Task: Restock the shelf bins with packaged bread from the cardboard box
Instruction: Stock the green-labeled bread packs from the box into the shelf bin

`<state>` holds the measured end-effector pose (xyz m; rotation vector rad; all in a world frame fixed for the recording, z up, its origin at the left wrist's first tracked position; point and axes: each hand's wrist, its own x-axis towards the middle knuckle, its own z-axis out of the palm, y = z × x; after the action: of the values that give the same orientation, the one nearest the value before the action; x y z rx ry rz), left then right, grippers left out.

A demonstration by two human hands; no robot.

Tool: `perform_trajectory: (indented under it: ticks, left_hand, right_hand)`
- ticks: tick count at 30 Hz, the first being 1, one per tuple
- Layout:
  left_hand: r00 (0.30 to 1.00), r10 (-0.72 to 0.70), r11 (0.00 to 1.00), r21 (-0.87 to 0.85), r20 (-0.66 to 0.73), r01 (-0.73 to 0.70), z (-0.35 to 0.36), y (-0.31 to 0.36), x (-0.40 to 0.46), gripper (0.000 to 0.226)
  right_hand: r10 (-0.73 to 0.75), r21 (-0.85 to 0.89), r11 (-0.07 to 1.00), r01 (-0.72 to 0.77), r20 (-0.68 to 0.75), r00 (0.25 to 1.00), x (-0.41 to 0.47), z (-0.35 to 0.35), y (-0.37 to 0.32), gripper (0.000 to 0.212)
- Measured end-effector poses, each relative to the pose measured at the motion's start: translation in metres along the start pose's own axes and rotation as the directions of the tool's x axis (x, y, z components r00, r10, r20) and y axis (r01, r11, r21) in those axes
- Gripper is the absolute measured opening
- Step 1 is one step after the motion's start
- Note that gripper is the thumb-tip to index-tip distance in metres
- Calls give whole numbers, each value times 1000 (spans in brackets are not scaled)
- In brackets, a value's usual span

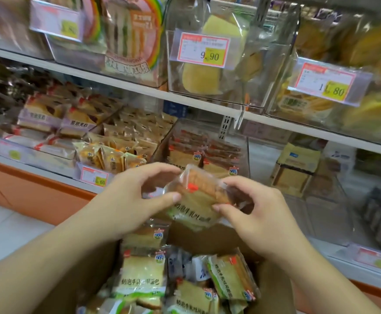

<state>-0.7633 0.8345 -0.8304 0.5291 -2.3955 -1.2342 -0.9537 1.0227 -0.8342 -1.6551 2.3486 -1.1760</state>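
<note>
White shelves [126, 86] carry clear bins [219, 105] of packaged bread [40, 114].

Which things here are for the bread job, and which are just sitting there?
For the job:
- bread packet, gripped by the left hand and right hand
- cardboard box with more packets
- clear bin holding matching packets

Just sitting there:
- rainbow sandwich pack
- yellow cake bin
- price tag reading 9.90
- purple-label bread

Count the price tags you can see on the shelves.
5: upper shelf left, middle, 9.90, right; lower shelf left, far right, blurred. Others may be hidden or out of frame.
</note>
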Motion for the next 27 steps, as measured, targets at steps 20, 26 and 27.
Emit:
perform_trajectory:
  ticks: [20,26,27]
  left_hand:
    - [982,152,726,687,-108,-37,-12,-88,64,74]
    - [980,169,712,700,-102,-50,-4,-92,65,68]
    - [979,171,710,702,-108,-47,-4,-92,65,68]
  right_hand:
    - [4,-528,849,-35,-59,998,153,100,66,38]
    - [20,-503,862,-59,-83,996,155,110,77,47]
    - [26,-502,863,-62,-79,997,155,111,77,48]
